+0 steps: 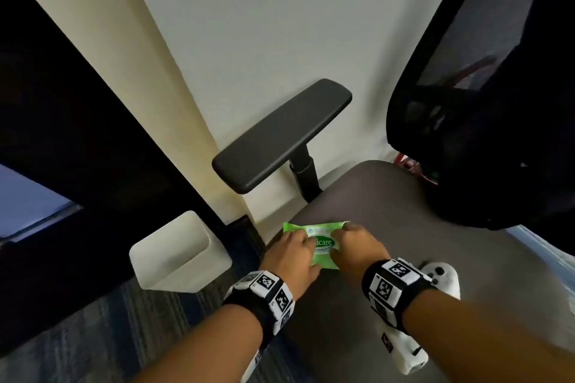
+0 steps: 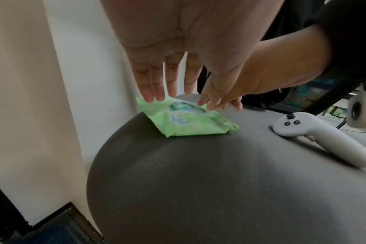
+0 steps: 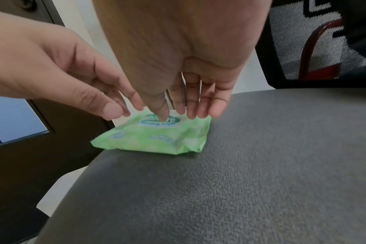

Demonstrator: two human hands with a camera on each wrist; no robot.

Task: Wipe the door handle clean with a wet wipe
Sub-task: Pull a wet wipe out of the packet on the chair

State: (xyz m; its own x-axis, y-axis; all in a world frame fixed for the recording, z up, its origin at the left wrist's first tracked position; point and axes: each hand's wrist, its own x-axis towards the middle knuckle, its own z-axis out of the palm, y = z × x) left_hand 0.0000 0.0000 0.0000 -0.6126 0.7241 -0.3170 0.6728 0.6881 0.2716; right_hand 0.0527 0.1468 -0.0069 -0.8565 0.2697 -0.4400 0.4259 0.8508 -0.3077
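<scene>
A green wet wipe pack (image 1: 323, 247) lies flat near the front left edge of a grey chair seat (image 1: 420, 227). Both my hands are on it. My left hand (image 1: 295, 250) has straight fingers (image 2: 159, 94) whose tips touch the pack's (image 2: 188, 123) far left corner. My right hand (image 1: 354, 242) reaches in from the right; its fingers (image 3: 198, 109) are straight over the pack (image 3: 157, 137) and its thumb tip rests on the oval label. Neither hand has lifted the pack. The dark door (image 1: 77, 102) stands at the left; its handle is out of view.
A white controller (image 2: 316, 132) lies on the seat to the right of the pack. The chair's black armrest (image 1: 280, 134) and mesh back (image 1: 485, 87) rise behind. A white bin (image 1: 180, 255) stands on the carpet between door and chair.
</scene>
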